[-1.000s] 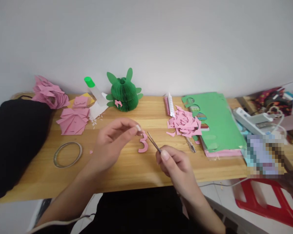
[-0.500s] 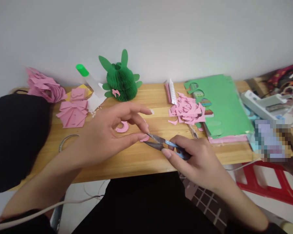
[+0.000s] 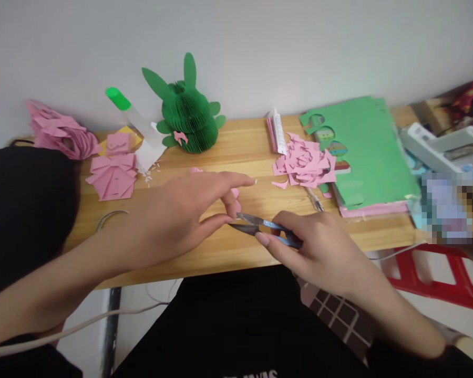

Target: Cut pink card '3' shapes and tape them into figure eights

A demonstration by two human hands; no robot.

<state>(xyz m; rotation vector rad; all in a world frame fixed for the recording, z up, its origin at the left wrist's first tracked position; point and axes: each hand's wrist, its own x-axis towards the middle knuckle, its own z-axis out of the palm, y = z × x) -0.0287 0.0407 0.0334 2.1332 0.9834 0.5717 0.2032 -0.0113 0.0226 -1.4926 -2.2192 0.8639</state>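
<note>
Blue-handled thread snips (image 3: 254, 222) are gripped in my right hand (image 3: 321, 249), blades pointing left and a little apart. Their tips are at the fingertips of my left hand (image 3: 177, 215). There, thumb and forefinger pinch a small pink paper piece (image 3: 237, 199), which shows just past the fingers and is mostly hidden. Another pink cutout (image 3: 196, 170) lies on the table behind my left hand, largely covered by it. Beyond stands a green honeycomb-paper figure (image 3: 189, 118) with leaf-like ears and a pink bow on its front.
Pink paper scraps (image 3: 303, 161) are heaped beside a green paper stack (image 3: 370, 152). A glue bottle (image 3: 132, 115) with a green cap leans near folded pink paper (image 3: 112, 176). Black cloth (image 3: 27, 210) covers the left end of the wooden table (image 3: 256, 157). A white glue gun (image 3: 437, 144) lies far right.
The view has shifted slightly, and both hands stay together at the snips. My left hand has turned somewhat, covering more of the pink cutout behind it. The snips' blades look slightly closer together.
</note>
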